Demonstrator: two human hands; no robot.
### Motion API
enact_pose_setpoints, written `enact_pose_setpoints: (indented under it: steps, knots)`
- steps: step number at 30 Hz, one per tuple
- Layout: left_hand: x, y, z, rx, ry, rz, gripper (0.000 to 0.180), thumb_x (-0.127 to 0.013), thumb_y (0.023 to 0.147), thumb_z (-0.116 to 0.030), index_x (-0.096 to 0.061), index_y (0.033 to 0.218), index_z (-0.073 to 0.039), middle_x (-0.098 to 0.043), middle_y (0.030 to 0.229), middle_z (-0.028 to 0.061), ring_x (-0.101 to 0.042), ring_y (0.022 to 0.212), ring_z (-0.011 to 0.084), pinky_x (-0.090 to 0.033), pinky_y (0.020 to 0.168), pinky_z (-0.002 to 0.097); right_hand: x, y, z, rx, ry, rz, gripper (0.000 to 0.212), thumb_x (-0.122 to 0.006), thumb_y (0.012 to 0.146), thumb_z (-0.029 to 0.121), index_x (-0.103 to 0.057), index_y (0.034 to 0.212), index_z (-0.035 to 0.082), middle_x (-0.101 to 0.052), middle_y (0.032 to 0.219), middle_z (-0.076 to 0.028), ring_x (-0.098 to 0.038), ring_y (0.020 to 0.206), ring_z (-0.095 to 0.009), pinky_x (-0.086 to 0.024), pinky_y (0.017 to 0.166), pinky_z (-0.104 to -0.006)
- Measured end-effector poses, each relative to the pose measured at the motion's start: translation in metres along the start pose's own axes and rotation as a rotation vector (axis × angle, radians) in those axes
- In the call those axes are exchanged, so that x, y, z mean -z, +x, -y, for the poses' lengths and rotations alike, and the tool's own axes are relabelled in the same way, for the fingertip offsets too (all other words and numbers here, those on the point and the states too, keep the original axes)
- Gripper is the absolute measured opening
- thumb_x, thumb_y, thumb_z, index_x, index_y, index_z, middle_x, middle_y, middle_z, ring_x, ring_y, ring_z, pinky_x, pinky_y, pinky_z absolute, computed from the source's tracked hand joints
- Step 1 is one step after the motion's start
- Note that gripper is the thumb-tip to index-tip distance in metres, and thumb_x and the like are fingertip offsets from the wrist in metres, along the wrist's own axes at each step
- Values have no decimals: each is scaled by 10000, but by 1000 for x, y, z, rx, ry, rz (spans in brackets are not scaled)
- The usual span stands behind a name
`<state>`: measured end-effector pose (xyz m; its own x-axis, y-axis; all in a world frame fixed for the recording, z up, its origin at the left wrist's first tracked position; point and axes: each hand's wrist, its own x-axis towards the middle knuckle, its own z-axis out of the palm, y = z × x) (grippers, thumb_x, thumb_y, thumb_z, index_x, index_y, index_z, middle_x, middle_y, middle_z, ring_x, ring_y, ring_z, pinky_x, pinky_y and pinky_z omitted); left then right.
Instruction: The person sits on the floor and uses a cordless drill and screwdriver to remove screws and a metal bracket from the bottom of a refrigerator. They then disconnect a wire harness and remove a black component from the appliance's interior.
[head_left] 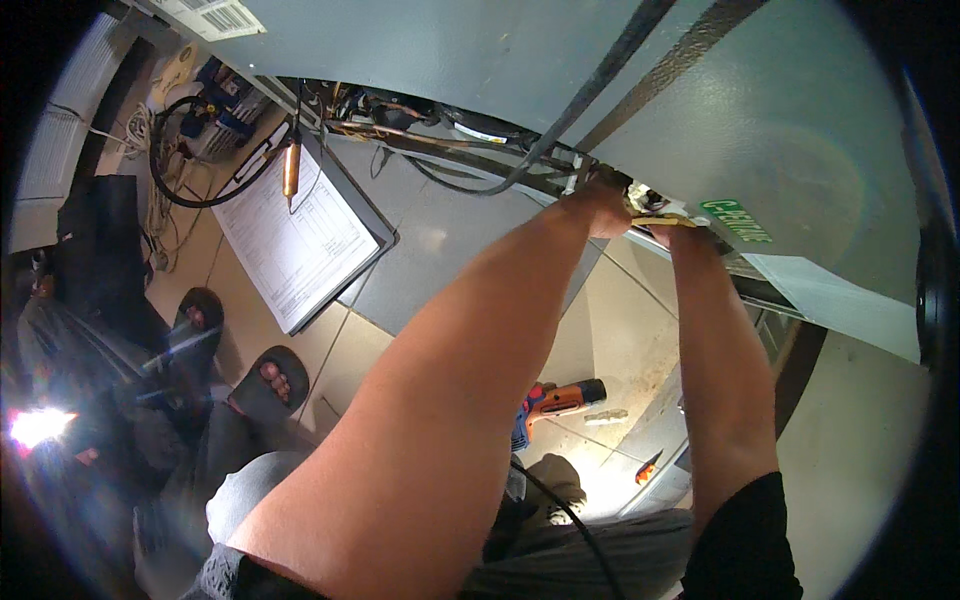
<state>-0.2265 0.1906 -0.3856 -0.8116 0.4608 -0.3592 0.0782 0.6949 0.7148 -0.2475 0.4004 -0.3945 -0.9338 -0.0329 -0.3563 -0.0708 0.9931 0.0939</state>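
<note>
Bare forearms (430, 370), stretched to lower edge of grey cabinet (450, 50); left hand (602, 210) at gap (648, 197) under cabinet, grip hidden, impossible to judge; right hand (674, 237) beside yellow strip (664, 221) at cabinet edge, hold unclear; likely mid-handwork there; next, calls for steady, two-handed control.

The tiled floor (635, 320) is beige; a bright light (40, 428) glares at left.

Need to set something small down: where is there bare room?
Bare tile lies between left forearm and right forearm, beyond the cordless drill; bare grey surface, between clipboard and left forearm. Crowded: around left hand and right hand at the grey cabinet, and by the black hose.
</note>
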Motion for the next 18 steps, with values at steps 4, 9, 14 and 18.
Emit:
enact_pose_setpoints:
  steps: [4,9,14,18]
  knots:
    - [-1,-6,-6,-67,50,108,517,-640,779,-293,-667,1202,4,-697,1152,266,-669,1107,371,-540,918,443,-5,-9,-2,19,21,-13,672,-534,973,456,-378,1550,148,-348,1616,-131,-338,1481,-330,-268,1234,-445]
    - [-24,-13,-17,4,-14,-227,747,-708,722,-523,-616,1349,-128,-559,1435,195,-494,1359,337,-395,1137,427,-2,-12,1,20,2,-11,645,-541,976,448,-402,1533,154,-378,1595,-128,-366,1460,-324,-293,1216,-439]
    - [-30,15,-4,-120,-30,10,838,-745,701,-513,-556,1427,-141,-435,1536,225,-464,1382,360,-378,1153,431,5,-6,4,13,-17,9,602,-552,978,431,-441,1504,159,-425,1562,-125,-409,1428,-318,-329,1189,-432]
    - [-26,9,-1,-127,92,-156,823,-730,709,-513,-565,1409,-112,-470,1499,246,-490,1356,373,-363,1167,424,6,-10,8,13,-20,17,569,-560,979,418,-472,1480,163,-463,1536,-124,-443,1403,-313,-357,1167,-427]
